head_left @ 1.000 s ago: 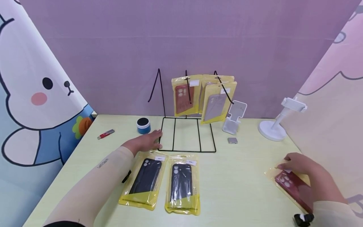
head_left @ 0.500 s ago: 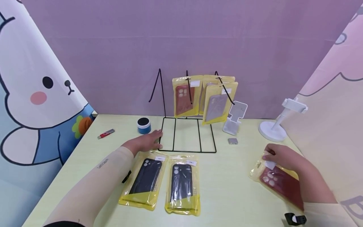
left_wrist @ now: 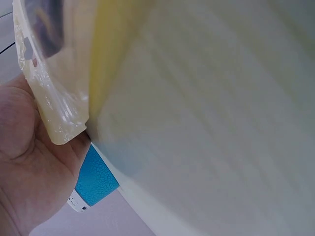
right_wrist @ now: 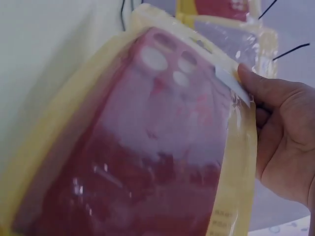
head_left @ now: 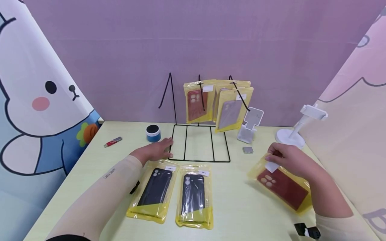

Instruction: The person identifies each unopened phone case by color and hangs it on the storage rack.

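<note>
My right hand (head_left: pixel 292 159) pinches the label corner of a yellow-edged clear bag holding a dark red phone case (head_left: pixel 281 187). In the right wrist view the thumb lies on the white label of the bagged phone case (right_wrist: pixel 157 142); the fingertips behind are hidden. My left hand (head_left: pixel 153 150) rests at the left side of the black wire display rack (head_left: pixel 199 161), fingers loosely extended against its base bar. Bags with red (head_left: pixel 197 103) and pale purple (head_left: pixel 230 113) phone cases hang from the rack's middle and right hooks. The left hook (head_left: pixel 165 90) carries nothing.
Two bagged black phone cases, one left (head_left: pixel 155 187) and one right (head_left: pixel 193 195), lie before the rack. Around it are a blue jar (head_left: pixel 153 134), a red USB stick (head_left: pixel 113 142), a white phone stand (head_left: pixel 250 125), a small grey block (head_left: pixel 247 150) and a round-based white stand (head_left: pixel 289 137).
My right hand has lifted the bagged dark red phone case and carried it left and away from me, toward the rack. My left hand has stayed at the rack's base.
</note>
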{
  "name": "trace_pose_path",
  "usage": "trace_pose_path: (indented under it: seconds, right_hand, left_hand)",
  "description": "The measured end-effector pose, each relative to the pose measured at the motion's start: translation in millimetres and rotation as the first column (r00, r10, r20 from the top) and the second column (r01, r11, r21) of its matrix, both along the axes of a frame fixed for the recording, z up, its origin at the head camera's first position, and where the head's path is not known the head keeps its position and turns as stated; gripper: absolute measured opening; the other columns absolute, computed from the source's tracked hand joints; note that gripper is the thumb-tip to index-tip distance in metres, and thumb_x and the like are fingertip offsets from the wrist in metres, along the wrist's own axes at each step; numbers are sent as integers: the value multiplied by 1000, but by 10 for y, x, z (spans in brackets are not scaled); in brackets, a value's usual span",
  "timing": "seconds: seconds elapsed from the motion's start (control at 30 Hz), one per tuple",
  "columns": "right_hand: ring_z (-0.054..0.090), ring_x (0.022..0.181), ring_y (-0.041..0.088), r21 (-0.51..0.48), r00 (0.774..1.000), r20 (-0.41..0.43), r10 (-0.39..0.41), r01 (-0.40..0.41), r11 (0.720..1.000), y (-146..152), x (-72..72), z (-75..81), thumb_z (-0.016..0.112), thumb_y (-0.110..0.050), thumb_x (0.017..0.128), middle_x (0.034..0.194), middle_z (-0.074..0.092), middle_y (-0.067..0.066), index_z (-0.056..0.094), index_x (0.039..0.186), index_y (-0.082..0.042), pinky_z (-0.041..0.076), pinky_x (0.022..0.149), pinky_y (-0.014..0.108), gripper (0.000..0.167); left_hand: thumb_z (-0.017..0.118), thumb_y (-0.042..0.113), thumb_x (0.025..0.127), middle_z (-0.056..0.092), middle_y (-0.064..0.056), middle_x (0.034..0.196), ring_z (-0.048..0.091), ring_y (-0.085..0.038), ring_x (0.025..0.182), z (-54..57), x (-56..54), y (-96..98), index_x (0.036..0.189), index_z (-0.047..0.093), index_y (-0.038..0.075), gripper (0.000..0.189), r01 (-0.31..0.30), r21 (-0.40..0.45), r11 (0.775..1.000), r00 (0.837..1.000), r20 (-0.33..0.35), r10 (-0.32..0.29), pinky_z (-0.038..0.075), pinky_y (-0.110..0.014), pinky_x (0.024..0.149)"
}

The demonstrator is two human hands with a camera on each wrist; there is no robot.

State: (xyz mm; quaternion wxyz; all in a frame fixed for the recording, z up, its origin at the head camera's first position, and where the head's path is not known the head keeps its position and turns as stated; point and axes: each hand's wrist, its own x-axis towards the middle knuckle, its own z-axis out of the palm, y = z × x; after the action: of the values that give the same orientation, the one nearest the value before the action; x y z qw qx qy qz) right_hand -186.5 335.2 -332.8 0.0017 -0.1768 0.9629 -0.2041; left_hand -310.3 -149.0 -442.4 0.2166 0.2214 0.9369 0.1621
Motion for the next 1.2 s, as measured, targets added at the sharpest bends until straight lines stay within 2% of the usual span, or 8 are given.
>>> trace_pose_path:
  seconds: [0.17, 0.23, 0.37, 0.57, 0.7, 0.97, 1.2]
  right_hand:
    - [52, 64, 7, -86, 988, -154, 20, -34, 996, -127, -15, 70, 71, -24, 91, 71, 59, -7, 62, 85, -22, 46, 59, 22, 11]
    - [52, 64, 7, -126, 982, -186, 25, -49, 991, -170, -25, 101, 72, -22, 91, 70, 59, -7, 62, 85, -22, 45, 58, 22, 11]
    - [51, 63, 8, -188, 978, -206, 42, -82, 979, -281, -42, 183, 73, -20, 90, 70, 59, -6, 63, 85, -22, 43, 57, 21, 11]
    - [52, 63, 8, -205, 976, -207, 72, -116, 972, -453, -51, 312, 72, -21, 90, 71, 60, -6, 63, 85, -22, 44, 57, 21, 10]
    - [54, 60, 14, -254, 974, -210, 86, -140, 957, -547, -70, 381, 71, -16, 91, 70, 60, -3, 63, 87, -18, 46, 55, 23, 9]
    - [65, 67, 11, -432, 975, -222, -7, -92, 897, -796, -130, 468, 68, -15, 93, 87, 64, 4, 60, 92, -6, 57, 61, 23, 12]
    - [63, 68, 8, -538, 962, -266, -69, -89, 838, -1090, -141, 563, 70, -15, 92, 82, 61, 1, 61, 91, -2, 57, 60, 25, 15]
  left_hand:
    - [52, 44, 100, 0, -10, 166, 1, -28, 153, 9, 2, 5, 159, 9, 15, 78, -5, -4, 1000, 1000, 6, 5, 14, -50, 122]
    - [52, 45, 100, 0, -9, 166, 0, -28, 153, 8, 10, 9, 159, 9, 16, 79, -11, -7, 1000, 1000, 13, 11, 14, -49, 122]
    - [52, 45, 100, 0, -8, 166, 1, -28, 153, 5, 26, 15, 160, 9, 17, 79, -17, -8, 1000, 1000, 15, 17, 14, -50, 122]
    - [51, 44, 100, 0, -9, 166, 0, -28, 153, 1, 25, 13, 159, 8, 16, 78, -14, 0, 1000, 1000, 12, 14, 13, -50, 122]
    - [51, 44, 101, 0, -10, 166, 1, -29, 153, -3, 12, 1, 159, 9, 15, 78, -3, -4, 1000, 1000, -1, 3, 13, -50, 122]
    - [51, 43, 101, 2, -13, 166, 3, -31, 153, -7, -2, -15, 159, 10, 11, 78, 21, -4, 1000, 999, -31, -21, 14, -50, 122]
    - [51, 44, 100, 2, -11, 166, 3, -30, 153, -16, 2, 1, 159, 10, 13, 78, 13, -17, 1000, 1000, -27, -13, 14, -50, 122]
